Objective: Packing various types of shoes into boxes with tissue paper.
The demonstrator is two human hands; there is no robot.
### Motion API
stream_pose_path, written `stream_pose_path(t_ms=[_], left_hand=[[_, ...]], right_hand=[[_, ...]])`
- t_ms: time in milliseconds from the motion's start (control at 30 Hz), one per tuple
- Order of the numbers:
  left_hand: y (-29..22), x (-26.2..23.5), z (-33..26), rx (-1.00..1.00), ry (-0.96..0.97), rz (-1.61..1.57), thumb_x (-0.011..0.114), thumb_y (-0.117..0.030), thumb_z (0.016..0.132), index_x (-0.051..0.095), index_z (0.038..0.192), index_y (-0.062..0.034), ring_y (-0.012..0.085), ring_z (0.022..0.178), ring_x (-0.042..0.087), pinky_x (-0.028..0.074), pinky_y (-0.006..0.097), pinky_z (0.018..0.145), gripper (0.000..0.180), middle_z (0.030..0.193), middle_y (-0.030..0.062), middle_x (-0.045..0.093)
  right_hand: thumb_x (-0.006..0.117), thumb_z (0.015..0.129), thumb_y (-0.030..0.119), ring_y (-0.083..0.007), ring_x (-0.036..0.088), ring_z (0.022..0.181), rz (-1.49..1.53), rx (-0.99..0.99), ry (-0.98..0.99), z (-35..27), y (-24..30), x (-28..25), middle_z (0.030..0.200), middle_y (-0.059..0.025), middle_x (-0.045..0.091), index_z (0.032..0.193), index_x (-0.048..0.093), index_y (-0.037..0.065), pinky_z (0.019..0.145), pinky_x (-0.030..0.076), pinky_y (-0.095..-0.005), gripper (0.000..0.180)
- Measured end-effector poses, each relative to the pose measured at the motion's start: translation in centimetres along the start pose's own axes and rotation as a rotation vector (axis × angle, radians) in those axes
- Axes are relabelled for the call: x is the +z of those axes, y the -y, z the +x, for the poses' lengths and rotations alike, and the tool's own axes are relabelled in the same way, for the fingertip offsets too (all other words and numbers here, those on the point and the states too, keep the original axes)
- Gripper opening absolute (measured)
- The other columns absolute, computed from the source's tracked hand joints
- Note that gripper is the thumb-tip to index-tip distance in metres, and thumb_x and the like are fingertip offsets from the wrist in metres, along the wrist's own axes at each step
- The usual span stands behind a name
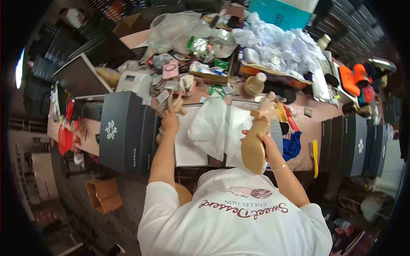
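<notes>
My right hand [270, 147] grips a beige sandal [254, 151], its tan sole turned up toward me and its straps at the far end. My left hand [170, 123] is closed round another beige sandal [177, 105], partly hidden by the hand and a little blurred. Between my hands, white tissue paper [207, 126] lies crumpled over an open shoe box [188, 155] with white insides. Both sandals are held above the table, one at each side of the paper.
Dark shoe boxes stand at the left [124, 132] and right [352, 145]. Behind are a carton of crumpled white paper [277, 51], a jar [255, 84], a pink phone-like object [171, 69] and a white device [133, 82]. A blue cloth [292, 146] and yellow-handled tool [315, 158] lie right.
</notes>
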State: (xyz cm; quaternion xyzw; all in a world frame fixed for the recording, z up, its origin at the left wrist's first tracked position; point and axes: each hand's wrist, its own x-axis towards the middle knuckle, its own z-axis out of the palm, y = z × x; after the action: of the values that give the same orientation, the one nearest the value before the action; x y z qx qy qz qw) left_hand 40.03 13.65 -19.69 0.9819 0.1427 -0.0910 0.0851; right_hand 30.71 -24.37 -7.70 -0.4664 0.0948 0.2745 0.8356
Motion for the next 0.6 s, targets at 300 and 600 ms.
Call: stream_pose_path(t_ms=[300,600], left_hand=[[-5.0,-13.5,-9.0,0.14,0.615,-1.708,0.051,-0.012,0.09,0.046,0.124,0.0015,0.0303,0.097,0.063,0.051,0.042,0.085,0.038,0.105,0.0204,0.061],[-13.3,-6.8,-15.7,-0.115,1.244,-2.191,0.043,-0.028,0.096,0.044,0.128,0.0009,0.0271,0.105,0.059,0.049,0.038,0.09,0.043,0.116,0.0196,0.057]], right_hand=[[0.037,0.094,0.055,-0.0275,0.062,0.095,0.439,0.036,0.169,-1.3,1.3,0.4,0.118,-0.0147,0.056,0.134,0.036,0.006,0.079,0.054,-0.0409,0.063],[0.043,0.096,0.048,-0.0174,0.066,0.089,0.467,0.221,0.119,-1.5,-1.9,0.3,0.112,-0.0109,0.062,0.131,0.045,0.003,0.073,0.056,-0.0295,0.057]])
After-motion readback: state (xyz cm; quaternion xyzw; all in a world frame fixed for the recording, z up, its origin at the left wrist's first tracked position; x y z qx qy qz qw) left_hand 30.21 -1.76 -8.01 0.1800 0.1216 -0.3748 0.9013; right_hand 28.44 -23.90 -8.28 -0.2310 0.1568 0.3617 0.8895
